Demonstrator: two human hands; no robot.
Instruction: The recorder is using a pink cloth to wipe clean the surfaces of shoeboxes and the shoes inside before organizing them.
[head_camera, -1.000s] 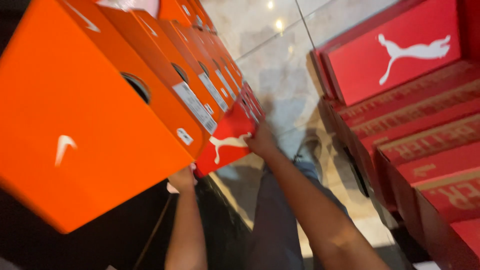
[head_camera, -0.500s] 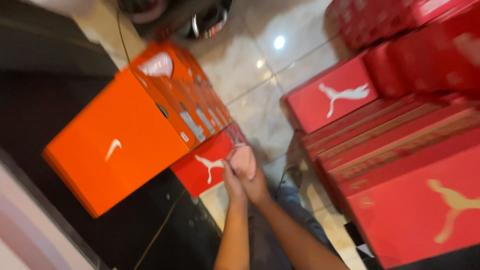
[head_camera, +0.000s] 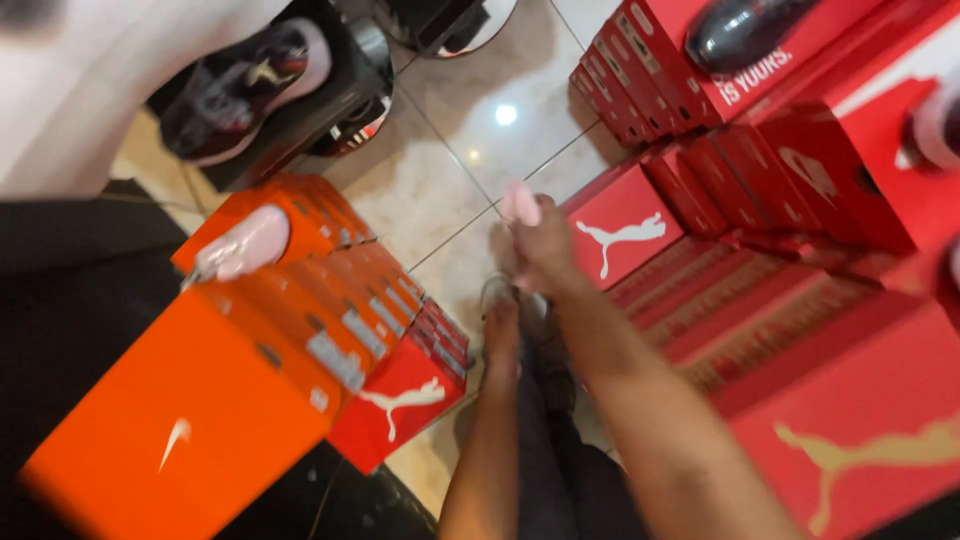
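- Both hands had come away from the low red shoebox (head_camera: 400, 400) at the floor end of the orange stack, which they were touching half a second before; that box now lay alone against the orange boxes (head_camera: 200, 400).
- The right hand (head_camera: 545, 245) had lifted toward the red stack and pinched a small pink thing (head_camera: 520, 203); blur hid what it was.
- The left hand (head_camera: 500, 330) hung low over the tiled floor (head_camera: 440, 180), apparently holding nothing, though its fingers were too smeared to tell.
- A pale shoe (head_camera: 245, 245) rested on top of the orange boxes, near their far edge.
- Red boxes (head_camera: 620, 225) stood just beside the right hand, untouched.
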